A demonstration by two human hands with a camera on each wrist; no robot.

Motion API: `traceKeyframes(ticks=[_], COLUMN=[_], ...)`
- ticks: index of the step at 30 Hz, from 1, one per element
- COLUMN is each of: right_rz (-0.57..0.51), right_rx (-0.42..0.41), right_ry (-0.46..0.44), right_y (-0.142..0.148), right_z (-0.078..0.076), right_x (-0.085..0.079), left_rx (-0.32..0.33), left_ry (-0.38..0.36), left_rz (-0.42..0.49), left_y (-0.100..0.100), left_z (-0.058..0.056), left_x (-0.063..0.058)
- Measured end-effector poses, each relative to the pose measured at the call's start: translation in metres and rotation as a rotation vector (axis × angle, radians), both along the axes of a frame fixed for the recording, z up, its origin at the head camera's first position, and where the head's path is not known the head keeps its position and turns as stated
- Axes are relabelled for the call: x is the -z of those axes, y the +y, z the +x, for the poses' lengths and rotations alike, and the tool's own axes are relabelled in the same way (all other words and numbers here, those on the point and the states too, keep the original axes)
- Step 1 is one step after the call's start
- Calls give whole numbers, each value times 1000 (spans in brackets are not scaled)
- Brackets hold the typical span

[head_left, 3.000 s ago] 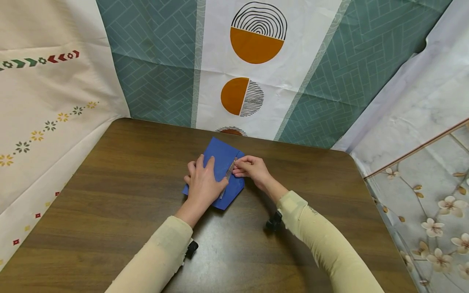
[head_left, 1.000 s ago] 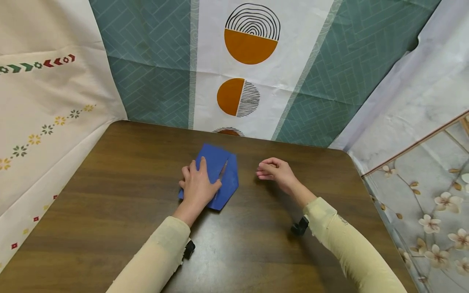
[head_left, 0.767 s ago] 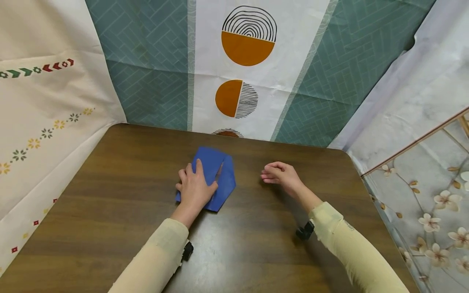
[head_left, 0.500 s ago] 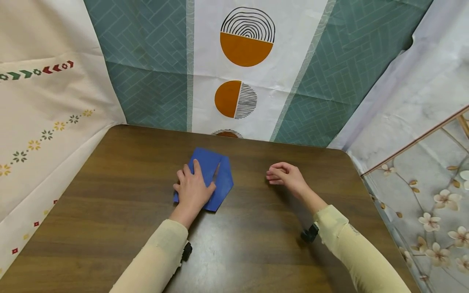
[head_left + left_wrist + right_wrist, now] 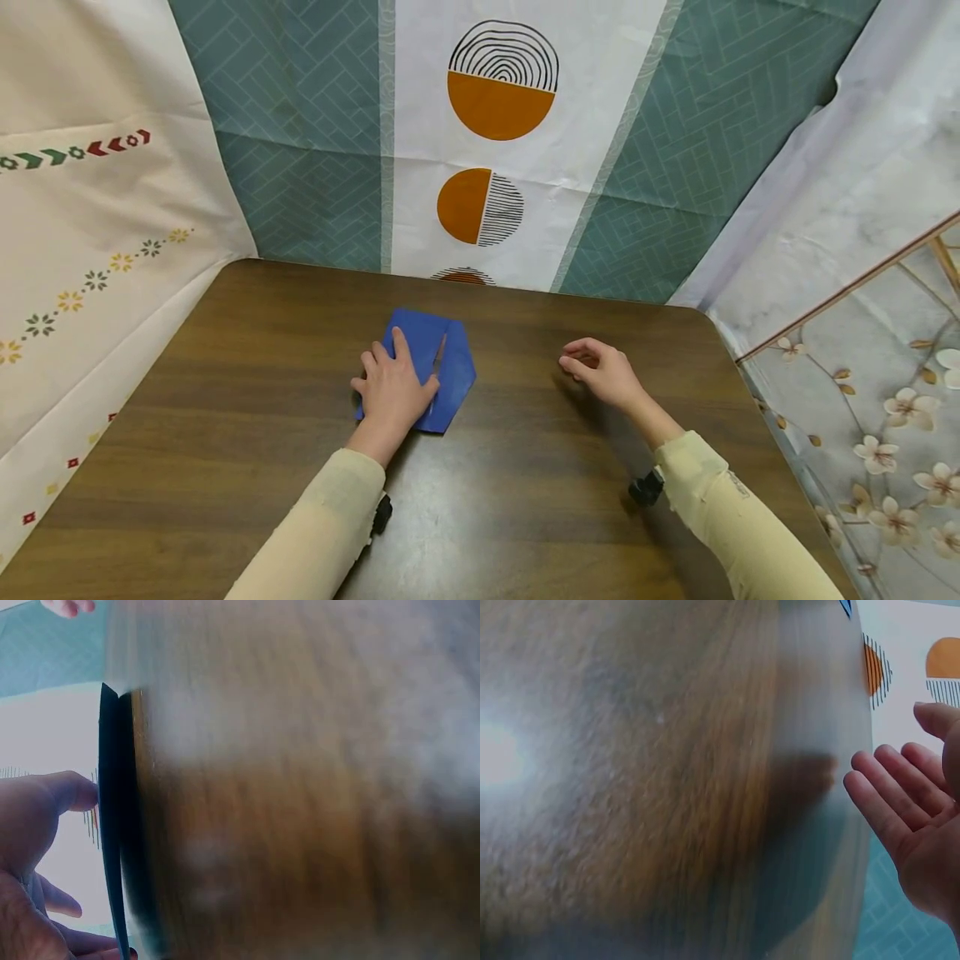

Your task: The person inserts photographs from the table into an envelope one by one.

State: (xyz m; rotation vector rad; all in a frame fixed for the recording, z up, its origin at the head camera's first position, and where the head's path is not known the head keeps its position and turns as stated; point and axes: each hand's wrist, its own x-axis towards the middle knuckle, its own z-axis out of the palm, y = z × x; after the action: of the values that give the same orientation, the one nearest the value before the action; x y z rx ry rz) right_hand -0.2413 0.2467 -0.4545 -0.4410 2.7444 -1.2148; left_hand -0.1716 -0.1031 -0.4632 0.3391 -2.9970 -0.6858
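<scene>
A folded sheet of blue paper point(image 5: 456, 375) lies on the brown table, left of centre in the head view. Down its right part runs a narrow brownish gap, pointed at the far end. My left hand point(image 5: 392, 390) rests on the paper's left part with fingers spread, the thumb reaching close to the gap. Seen edge-on in the left wrist view, the paper point(image 5: 111, 817) stands slightly off the table at its near edge. Off to the right, my right hand point(image 5: 606, 377) hovers over the table with loosely bent fingers, holding nothing.
The wooden table point(image 5: 510, 500) has a rounded far edge. Behind it hangs a teal and white patterned cloth point(image 5: 307, 167). A floral cloth point(image 5: 900, 433) hangs at the right, an embroidered cream cloth point(image 5: 97, 208) at the left. Each wrist bears a small black camera.
My right hand has left the paper's right side, where it pinched near the gap, and moved right. The left hand stays on the paper; both appear slightly further left as the view shifts.
</scene>
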Motion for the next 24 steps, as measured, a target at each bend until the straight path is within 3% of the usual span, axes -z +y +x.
traceKeyframes(ticks=[17, 24], right_rz=[127, 232], right_rx=[-4, -43], right_ry=[143, 206], right_y=[22, 20], right_z=[9, 12], right_x=[-3, -17], left_rx=[18, 68], left_ry=[-40, -31], left_rz=[-47, -51], left_y=[-2, -19], left_z=[-7, -7], left_x=[-4, -20])
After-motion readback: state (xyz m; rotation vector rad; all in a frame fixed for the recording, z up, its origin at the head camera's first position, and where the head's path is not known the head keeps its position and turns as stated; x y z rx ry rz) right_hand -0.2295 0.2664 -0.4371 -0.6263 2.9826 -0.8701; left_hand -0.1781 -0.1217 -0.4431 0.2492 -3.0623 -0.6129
